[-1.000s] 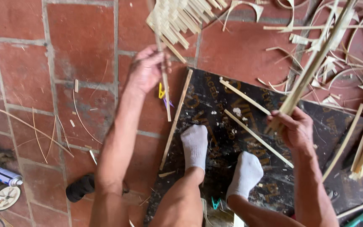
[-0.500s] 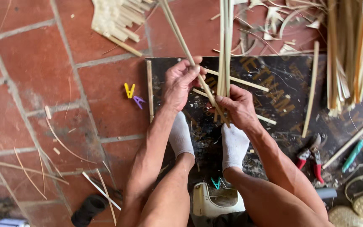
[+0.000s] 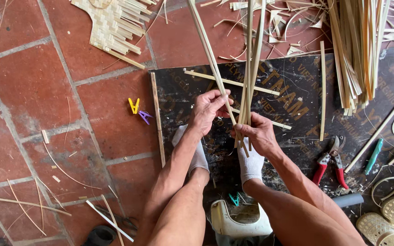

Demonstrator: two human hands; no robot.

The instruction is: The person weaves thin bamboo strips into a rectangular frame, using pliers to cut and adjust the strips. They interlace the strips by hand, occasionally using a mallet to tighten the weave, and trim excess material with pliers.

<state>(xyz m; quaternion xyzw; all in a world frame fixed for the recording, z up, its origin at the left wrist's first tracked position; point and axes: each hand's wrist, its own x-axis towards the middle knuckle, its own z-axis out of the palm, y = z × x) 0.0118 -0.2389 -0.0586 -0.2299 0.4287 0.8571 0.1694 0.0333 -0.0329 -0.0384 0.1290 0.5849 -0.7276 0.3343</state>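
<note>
The right hand [image 3: 257, 133] is clamped around a bunch of bamboo strips [image 3: 248, 73], which stand upright and fan slightly toward the far side. The left hand [image 3: 209, 109] is closed on one long strip [image 3: 206, 45] that slants away to the far left and crosses the bunch just above the right hand. Both hands sit over a dark board [image 3: 297, 91] lying on the red brick floor [image 3: 33, 91], just beyond two white-socked feet. Loose strips lie on the board under and beside the hands. Red-handled pruners [image 3: 330, 160] lie near the right forearm, and a thick bundle of strips [image 3: 356, 50] lies at the far right. A yellow clip [image 3: 134, 105] and a purple clip [image 3: 144, 116] lie on the floor left of the board, and a woven mat [image 3: 110, 23] at the far left.
</note>
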